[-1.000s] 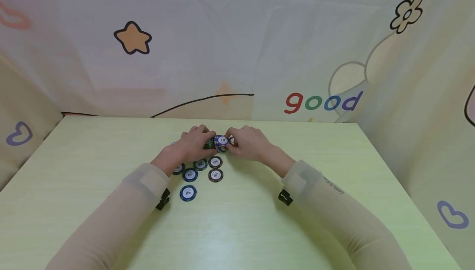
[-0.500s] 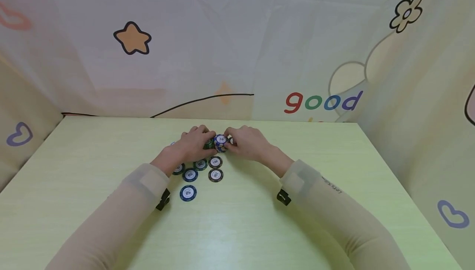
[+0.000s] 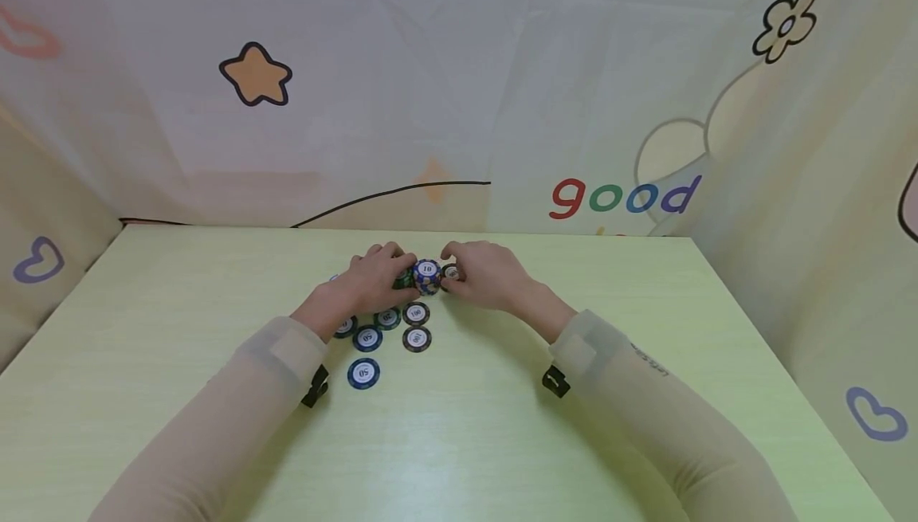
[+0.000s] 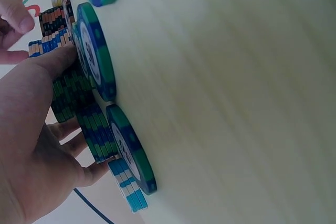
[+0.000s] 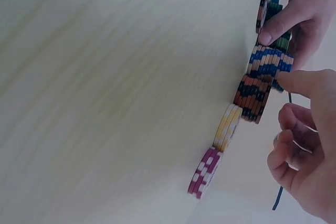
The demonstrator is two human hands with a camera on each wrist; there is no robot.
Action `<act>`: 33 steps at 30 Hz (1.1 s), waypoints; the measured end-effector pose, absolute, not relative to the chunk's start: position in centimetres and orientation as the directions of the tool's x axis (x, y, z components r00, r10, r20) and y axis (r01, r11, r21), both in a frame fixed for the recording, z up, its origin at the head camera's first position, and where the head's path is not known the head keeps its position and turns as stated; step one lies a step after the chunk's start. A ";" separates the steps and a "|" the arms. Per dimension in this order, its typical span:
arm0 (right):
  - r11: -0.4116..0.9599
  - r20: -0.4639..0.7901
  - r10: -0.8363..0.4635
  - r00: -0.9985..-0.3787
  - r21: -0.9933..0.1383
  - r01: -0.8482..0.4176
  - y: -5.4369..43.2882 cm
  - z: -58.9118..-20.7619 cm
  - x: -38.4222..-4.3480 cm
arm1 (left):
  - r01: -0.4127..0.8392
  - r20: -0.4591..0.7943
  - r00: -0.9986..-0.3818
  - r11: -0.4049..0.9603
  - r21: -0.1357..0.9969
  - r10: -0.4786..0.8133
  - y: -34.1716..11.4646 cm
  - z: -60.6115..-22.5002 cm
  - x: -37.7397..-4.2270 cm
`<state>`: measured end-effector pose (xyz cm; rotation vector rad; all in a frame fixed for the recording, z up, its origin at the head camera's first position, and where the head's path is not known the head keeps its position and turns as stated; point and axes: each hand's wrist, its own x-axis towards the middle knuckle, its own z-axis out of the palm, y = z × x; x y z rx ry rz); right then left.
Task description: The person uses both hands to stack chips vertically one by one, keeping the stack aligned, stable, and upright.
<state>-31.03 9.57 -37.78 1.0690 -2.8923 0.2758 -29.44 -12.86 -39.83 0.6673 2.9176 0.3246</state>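
In the head view my left hand [image 3: 373, 276] curls round a stack of green poker chips [image 4: 71, 95], its thumb on the near side and fingers behind. Right beside it stands a tall stack of blue poker chips [image 3: 428, 275] marked 10. My right hand [image 3: 491, 275] is just right of the blue stack, its index finger apart from the top chip. In the right wrist view the thumb tip [image 5: 286, 81] overlaps the blue stack's upper edge, and the other fingers are loosely bent with nothing between them. A black-and-orange chip stack [image 5: 252, 98] adjoins the blue one.
Yellow [image 5: 228, 127] and purple [image 5: 205, 173] chip stacks continue the row. Blue-green [image 4: 98, 135] and light blue [image 4: 127, 184] stacks stand at its left end. Several loose chips [image 3: 367, 338] lie flat on the table [image 3: 459, 442] before the row. A printed curtain [image 3: 394, 92] hangs behind.
My right hand has let go of the blue chip stack and drawn slightly right; more of the dark stack beside it shows. The blue stack now stands straighter. My left hand has stayed put.
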 end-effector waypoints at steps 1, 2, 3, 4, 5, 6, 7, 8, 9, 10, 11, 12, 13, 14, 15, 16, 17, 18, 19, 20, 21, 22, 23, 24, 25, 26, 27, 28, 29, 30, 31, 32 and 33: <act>0.748 0.107 -0.638 -0.763 -0.149 -0.646 9.8 -37.8 -31.1 | 0.413 -0.081 -0.894 0.880 0.235 0.441 -12.9 -39.8 -29.4; 0.750 0.111 -0.636 -0.764 -0.144 -0.645 9.9 -37.9 -31.2 | 0.414 -0.081 -0.894 0.880 0.233 0.442 -12.9 -39.8 -29.4; 0.752 0.112 -0.634 -0.765 -0.144 -0.644 10.1 -38.0 -31.3 | 0.413 -0.083 -0.894 0.880 0.233 0.441 -13.0 -39.8 -29.4; 0.754 0.106 -0.632 -0.768 -0.145 -0.641 10.3 -38.0 -31.3 | 0.414 -0.083 -0.893 0.879 0.236 0.442 -13.1 -39.8 -29.5; 0.756 0.099 -0.631 -0.770 -0.144 -0.638 10.4 -38.2 -31.4 | 0.414 -0.082 -0.892 0.877 0.243 0.444 -13.1 -39.9 -29.5; 0.759 0.088 -0.628 -0.773 -0.147 -0.634 10.6 -38.3 -31.5 | 0.414 -0.081 -0.892 0.875 0.253 0.445 -13.2 -39.9 -29.6; 0.763 0.072 -0.626 -0.776 -0.149 -0.629 10.7 -38.3 -31.6 | 0.412 -0.080 -0.892 0.871 0.267 0.446 -13.3 -40.0 -29.6; 0.768 0.052 -0.622 -0.781 -0.157 -0.621 10.8 -38.4 -31.6 | 0.410 -0.079 -0.891 0.867 0.283 0.448 -13.5 -40.0 -29.7; 0.773 0.029 -0.617 -0.787 -0.169 -0.612 11.0 -38.5 -31.7 | 0.407 -0.080 -0.890 0.863 0.299 0.448 -13.6 -40.1 -29.7; 0.777 0.006 -0.612 -0.791 -0.184 -0.603 11.1 -38.6 -31.8 | 0.405 -0.082 -0.889 0.857 0.318 0.450 -13.6 -40.1 -29.8; 0.778 -0.013 -0.609 -0.793 -0.200 -0.595 11.2 -38.6 -31.9 | 0.401 -0.086 -0.888 0.852 0.337 0.452 -13.7 -40.1 -29.8; 0.780 -0.033 -0.607 -0.794 -0.220 -0.586 11.3 -38.7 -32.0 | 0.394 -0.096 -0.887 0.848 0.355 0.452 -13.8 -40.1 -29.8; 0.779 -0.048 -0.605 -0.795 -0.241 -0.579 11.4 -38.9 -32.1 | 0.390 -0.104 -0.885 0.844 0.369 0.454 -13.8 -40.1 -29.8; 0.778 -0.058 -0.605 -0.794 -0.257 -0.574 11.5 -39.0 -32.3 | 0.386 -0.112 -0.883 0.841 0.380 0.456 -13.9 -40.0 -29.7; 0.775 -0.064 -0.606 -0.793 -0.269 -0.571 11.7 -39.1 -32.4 | 0.382 -0.120 -0.881 0.839 0.388 0.457 -13.9 -39.9 -29.7; 0.773 -0.065 -0.608 -0.791 -0.279 -0.570 11.8 -39.3 -32.6 | 0.382 -0.123 -0.880 0.837 0.391 0.459 -13.9 -39.8 -29.6; 0.769 -0.064 -0.610 -0.790 -0.286 -0.571 11.9 -39.4 -32.7 | 0.383 -0.123 -0.880 0.838 0.388 0.459 -13.9 -39.6 -29.4; 0.766 -0.061 -0.612 -0.788 -0.290 -0.573 12.0 -39.5 -32.8 | 0.386 -0.119 -0.881 0.841 0.379 0.458 -13.9 -39.4 -29.3; 0.763 -0.055 -0.615 -0.786 -0.294 -0.576 12.0 -39.6 -32.9 | 0.394 -0.109 -0.882 0.844 0.365 0.459 -13.9 -39.1 -29.1; 0.759 -0.049 -0.618 -0.785 -0.296 -0.579 12.0 -39.6 -32.9 | 0.398 -0.098 -0.885 0.848 0.350 0.456 -13.9 -38.9 -28.9; 0.757 -0.043 -0.620 -0.783 -0.296 -0.583 12.1 -39.6 -32.9 | 0.403 -0.084 -0.887 0.851 0.335 0.453 -13.9 -38.6 -28.7; 0.754 -0.039 -0.622 -0.782 -0.297 -0.586 12.1 -39.7 -33.0 | 0.408 -0.069 -0.891 0.856 0.317 0.449 -13.8 -38.3 -28.6; 0.751 -0.034 -0.625 -0.780 -0.299 -0.589 12.1 -39.7 -32.9 | 0.408 -0.056 -0.895 0.862 0.300 0.443 -13.8 -38.1 -28.4; 0.749 -0.031 -0.626 -0.779 -0.302 -0.590 12.0 -39.7 -32.9 | 0.408 -0.040 -0.898 0.866 0.289 0.437 -13.8 -37.9 -28.2; 0.748 -0.032 -0.627 -0.779 -0.304 -0.590 12.0 -39.6 -32.8 | 0.409 -0.022 -0.902 0.869 0.280 0.431 -13.7 -37.7 -28.0; 0.749 -0.033 -0.626 -0.779 -0.306 -0.588 12.0 -39.6 -32.8 | 0.409 -0.004 -0.905 0.871 0.272 0.426 -13.7 -37.5 -27.8; 0.751 -0.036 -0.624 -0.780 -0.305 -0.586 11.9 -39.6 -32.7 | 0.413 0.015 -0.905 0.871 0.265 0.425 -13.6 -37.3 -27.5; 0.753 -0.040 -0.622 -0.782 -0.307 -0.583 11.9 -39.6 -32.7 | 0.418 0.032 -0.905 0.871 0.258 0.424 -13.5 -37.2 -27.3; 0.755 -0.043 -0.619 -0.784 -0.307 -0.580 11.9 -39.6 -32.6 | 0.427 0.047 -0.902 0.870 0.247 0.429 -13.4 -37.1 -27.0; 0.759 -0.047 -0.615 -0.787 -0.306 -0.575 11.9 -39.6 -32.6 | 0.438 0.057 -0.897 0.867 0.238 0.437 -13.3 -37.0 -26.8; 0.763 -0.051 -0.611 -0.790 -0.305 -0.570 11.8 -39.6 -32.6 | 0.450 0.060 -0.892 0.864 0.227 0.449 -13.1 -37.0 -26.5; 0.765 -0.051 -0.608 -0.792 -0.303 -0.567 11.8 -39.6 -32.6 | 0.457 0.051 -0.887 0.859 0.228 0.458 -13.0 -37.0 -26.3; 0.768 -0.052 -0.605 -0.794 -0.301 -0.565 11.8 -39.6 -32.6 | 0.467 0.038 -0.881 0.854 0.231 0.472 -12.8 -36.9 -26.1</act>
